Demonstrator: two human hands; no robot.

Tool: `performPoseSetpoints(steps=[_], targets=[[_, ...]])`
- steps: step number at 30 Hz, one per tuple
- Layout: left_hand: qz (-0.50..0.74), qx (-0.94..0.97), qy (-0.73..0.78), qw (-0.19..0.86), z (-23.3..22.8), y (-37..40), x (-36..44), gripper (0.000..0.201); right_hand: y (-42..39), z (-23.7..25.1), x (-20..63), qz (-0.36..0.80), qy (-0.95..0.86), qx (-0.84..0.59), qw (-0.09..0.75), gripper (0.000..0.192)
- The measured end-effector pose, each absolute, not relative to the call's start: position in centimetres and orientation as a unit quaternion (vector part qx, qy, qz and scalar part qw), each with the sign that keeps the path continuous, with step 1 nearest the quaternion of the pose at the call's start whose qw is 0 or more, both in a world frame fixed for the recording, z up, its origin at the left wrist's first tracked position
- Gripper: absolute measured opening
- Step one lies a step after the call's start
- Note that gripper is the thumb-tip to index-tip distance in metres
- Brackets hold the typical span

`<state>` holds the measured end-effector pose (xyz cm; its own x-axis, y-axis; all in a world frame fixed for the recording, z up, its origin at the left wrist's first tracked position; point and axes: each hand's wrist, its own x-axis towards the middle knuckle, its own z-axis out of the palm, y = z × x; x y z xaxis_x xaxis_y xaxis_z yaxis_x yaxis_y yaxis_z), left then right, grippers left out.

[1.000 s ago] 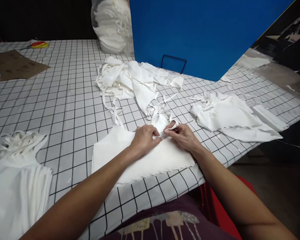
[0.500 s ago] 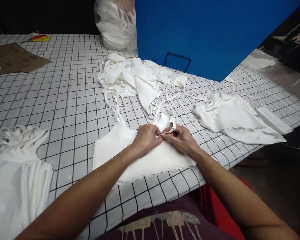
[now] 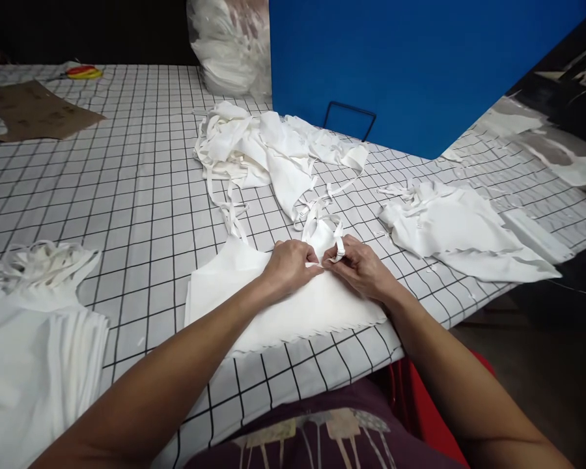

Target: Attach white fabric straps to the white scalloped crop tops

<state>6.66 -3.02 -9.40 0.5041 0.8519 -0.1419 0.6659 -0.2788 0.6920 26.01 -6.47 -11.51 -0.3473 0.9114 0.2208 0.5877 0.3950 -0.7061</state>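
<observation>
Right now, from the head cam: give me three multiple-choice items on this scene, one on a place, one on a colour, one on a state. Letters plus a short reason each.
1. Where does the brown cardboard piece lie?
A. far left of the table
B. under the hands
C. against the blue panel

2. What colour is the upright panel behind the cloth heap?
A. red
B. blue
C. green

3. What are the left hand and right hand doing?
A. both resting flat and apart
B. one raised off the table
C. both pinching the strap of the white garment

Answers:
1 A, it sits at the table's far left, near a yellow and red object.
2 B, the panel is plain blue.
3 C, the fingertips of both hands meet on the strap at the garment's top edge.
</observation>
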Motion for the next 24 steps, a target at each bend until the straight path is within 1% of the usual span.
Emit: performPoseSetpoints(steps=[2, 4, 9, 12, 16, 19, 21, 24], targets=[[0.125, 0.791, 0.479, 0.360, -9.4, -2.9, 6.6, 0.008, -6.3, -11.3, 26.3, 0.268, -0.782, -0.485, 0.284, 0.015], [0.123, 0.787, 0.482, 0.364, -9.5, -2.9, 6.6, 0.009, -6.2, -11.0, 26.5, 0.309, -0.760, -0.497, 0.284, 0.018], [0.134, 0.780, 0.477, 0.383, -9.6, -2.9, 6.4, 0.010, -5.4, -9.2, 27.0, 0.540, -0.612, -0.470, 0.335, 0.023], [0.143, 0.782, 0.475, 0.378, -9.7, -2.9, 6.3, 0.010, -3.9, -7.1, 26.7, 0.593, -0.538, -0.470, 0.371, 0.027], [0.155, 0.797, 0.460, 0.359, -10.2, -2.9, 6.2, 0.017, -0.4, -4.9, 25.8, 0.567, -0.533, -0.486, 0.398, 0.030], [0.165, 0.812, 0.448, 0.335, -10.6, -2.8, 6.0, 0.026, 2.9, -5.3, 24.9, 0.499, -0.550, -0.521, 0.421, 0.031], [0.166, 0.817, 0.449, 0.321, -10.7, -2.8, 6.0, 0.031, 5.0, -6.7, 24.2, 0.429, -0.585, -0.560, 0.399, 0.030], [0.166, 0.814, 0.458, 0.317, -10.9, -2.8, 5.9, 0.036, 6.9, -9.3, 23.5, 0.328, -0.639, -0.614, 0.327, 0.035]])
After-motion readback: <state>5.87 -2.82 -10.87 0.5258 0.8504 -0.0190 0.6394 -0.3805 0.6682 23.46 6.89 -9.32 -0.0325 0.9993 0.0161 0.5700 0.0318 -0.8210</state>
